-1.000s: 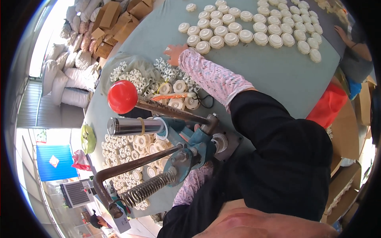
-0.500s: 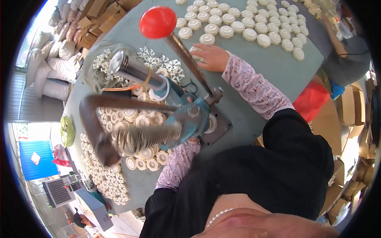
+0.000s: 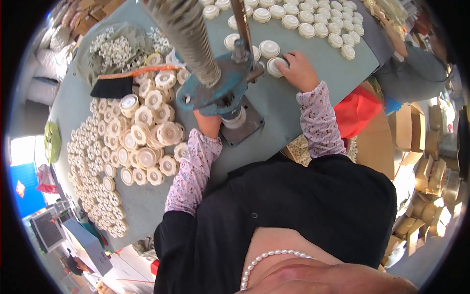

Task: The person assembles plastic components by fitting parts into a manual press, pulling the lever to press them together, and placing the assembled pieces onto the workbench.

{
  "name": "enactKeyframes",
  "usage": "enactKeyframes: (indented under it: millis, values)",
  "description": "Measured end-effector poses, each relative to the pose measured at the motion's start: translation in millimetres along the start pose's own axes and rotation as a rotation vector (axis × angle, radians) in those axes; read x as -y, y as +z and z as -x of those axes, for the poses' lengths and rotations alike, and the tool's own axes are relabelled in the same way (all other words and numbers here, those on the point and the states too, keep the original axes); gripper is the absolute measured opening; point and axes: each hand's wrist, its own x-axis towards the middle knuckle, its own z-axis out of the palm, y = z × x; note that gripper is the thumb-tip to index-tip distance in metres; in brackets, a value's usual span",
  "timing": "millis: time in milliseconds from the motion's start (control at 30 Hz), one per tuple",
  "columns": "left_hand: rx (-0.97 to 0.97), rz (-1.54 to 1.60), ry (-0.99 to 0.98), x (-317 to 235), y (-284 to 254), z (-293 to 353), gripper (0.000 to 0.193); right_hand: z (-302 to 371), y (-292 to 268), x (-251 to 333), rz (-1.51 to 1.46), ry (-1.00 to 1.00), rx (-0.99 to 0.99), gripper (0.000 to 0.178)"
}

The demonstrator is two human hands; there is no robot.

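My right hand point(image 3: 300, 73) has its fingers closed on the edge of a white round cap point(image 3: 276, 67) lying on the table. Beside it sit more such caps point(image 3: 269, 48). My left hand point(image 3: 209, 124) reaches under the teal head of a hand press point(image 3: 215, 85); its fingers are hidden there. Close by, a white round part point(image 3: 234, 119) stands on the press's dark base plate point(image 3: 250, 122). The press's thick spring and metal lever point(image 3: 240, 24) rise past the upper edge of the view.
Left of the press lie piled cream round parts point(image 3: 147, 132), smaller rings point(image 3: 93, 166) and a black-bristled brush point(image 3: 111, 87). Small white pieces fill a clear bag point(image 3: 115, 51). Rows of white caps point(image 3: 306, 29) cover the far side. A co-worker's arm point(image 3: 394, 39) is at the right.
The view has shifted, and the lever's red knob has left the picture. My right hand now sits on a nearer cap at the end of the rows. My left hand remains at the press.
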Motion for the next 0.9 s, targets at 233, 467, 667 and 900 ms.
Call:
enactKeyframes:
  millis: [233, 467, 667, 900]
  values:
    - [-0.218, 0.0, -0.03, -118, -14, 18, 0.046, 46, -30, 3, -0.505, 0.159, 0.263, 0.045]
    - [-0.055, -0.187, 0.017, -137, -39, 53, 0.053, 76, -78, 52, -0.643, 0.024, 0.537, 0.038]
    - [0.077, -0.097, 0.072, -157, -35, 39, 0.074, 95, -41, 111, -0.485, -0.78, -0.039, 0.047]
    - [0.122, -0.097, 0.048, -108, -23, 23, 0.076, 96, -15, 121, -0.559, -0.76, 0.007, 0.047]
